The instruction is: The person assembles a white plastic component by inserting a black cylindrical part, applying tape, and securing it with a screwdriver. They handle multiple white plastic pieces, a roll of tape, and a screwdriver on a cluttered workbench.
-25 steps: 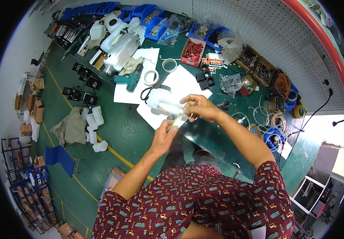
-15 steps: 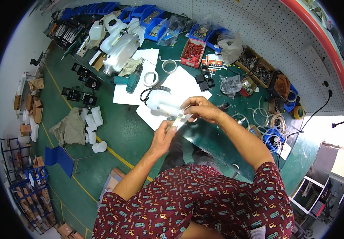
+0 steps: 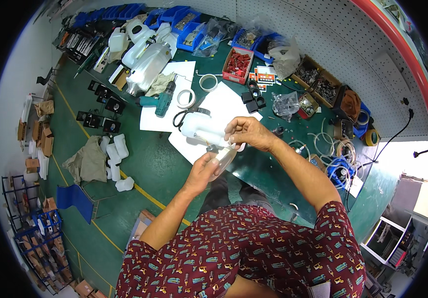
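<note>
My left hand (image 3: 204,170), fingers closed, holds a pale translucent rounded piece (image 3: 227,160) above the table's near edge. Its exact kind is not clear. Just to the right and above, my right hand (image 3: 248,133) pinches with thumb and fingertips at the upper end of that piece. What lies between those fingertips is too small to make out. Right beyond both hands, a white plastic bottle (image 3: 197,125) lies on its side on white paper (image 3: 219,102), its dark cap (image 3: 203,111) pointing away. Black scissors handles (image 3: 178,119) stick out at the bottle's left.
A green drill (image 3: 163,102) and two tape rolls (image 3: 186,98) lie beyond the bottle. Farther back stand a box of red parts (image 3: 238,64) and blue bins (image 3: 192,37). Clear tubing (image 3: 323,141) coils at the right. White containers (image 3: 117,149) lie on the floor, left.
The translucent piece has turned, from a narrow strip-like edge to a broader rounded face. My right hand has shifted slightly up and left; my left hand has rolled with the piece.
</note>
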Demonstrator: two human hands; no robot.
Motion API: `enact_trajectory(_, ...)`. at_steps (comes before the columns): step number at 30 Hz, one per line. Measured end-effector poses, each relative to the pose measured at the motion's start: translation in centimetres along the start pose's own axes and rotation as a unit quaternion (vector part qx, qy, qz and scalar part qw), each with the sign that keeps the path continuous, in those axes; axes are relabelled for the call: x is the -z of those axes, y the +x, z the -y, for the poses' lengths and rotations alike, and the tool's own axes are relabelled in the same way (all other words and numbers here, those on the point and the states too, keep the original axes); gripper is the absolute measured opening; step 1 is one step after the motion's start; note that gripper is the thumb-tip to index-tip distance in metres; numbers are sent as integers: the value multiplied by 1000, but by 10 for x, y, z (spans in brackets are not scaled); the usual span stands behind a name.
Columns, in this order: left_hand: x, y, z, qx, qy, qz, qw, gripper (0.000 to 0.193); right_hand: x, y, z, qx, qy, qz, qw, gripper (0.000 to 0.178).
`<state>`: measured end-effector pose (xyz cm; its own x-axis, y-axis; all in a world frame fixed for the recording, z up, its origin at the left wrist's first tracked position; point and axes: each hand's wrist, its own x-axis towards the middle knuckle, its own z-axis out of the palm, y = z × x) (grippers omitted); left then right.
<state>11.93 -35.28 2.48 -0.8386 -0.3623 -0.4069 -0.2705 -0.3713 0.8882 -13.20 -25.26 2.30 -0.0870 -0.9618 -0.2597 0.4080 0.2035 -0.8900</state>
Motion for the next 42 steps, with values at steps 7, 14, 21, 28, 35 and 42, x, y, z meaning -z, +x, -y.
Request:
enact_trajectory(7, 2, 0, 0, 43, -80, 4, 996, 36, 3, 0, 3, 3, -39, -24, 999, 31)
enact_trajectory(14, -12, -2, -8, 29, 76, -92, 992, 36, 4, 13, -9, 85, -211, -78, 971, 26)
enact_trajectory(21, -4, -5, 7, 82, 134, -88, 984, 39, 23, 32, -42, 77, -307, -189, 929, 26)
enact_trajectory(28, -18, -4, 27, 70, 133, -154, 977, 41, 65, 81, -65, 52, -373, -223, 899, 25)
enact_trajectory(35, -23, 10, 47, 50, 115, -170, 977, 37, 60, 96, -80, -20, -391, -205, 897, 24)
enact_trajectory(42, -21, 14, 53, 62, 109, -159, 979, 39, 69, 98, -98, 30, -387, -217, 896, 21)
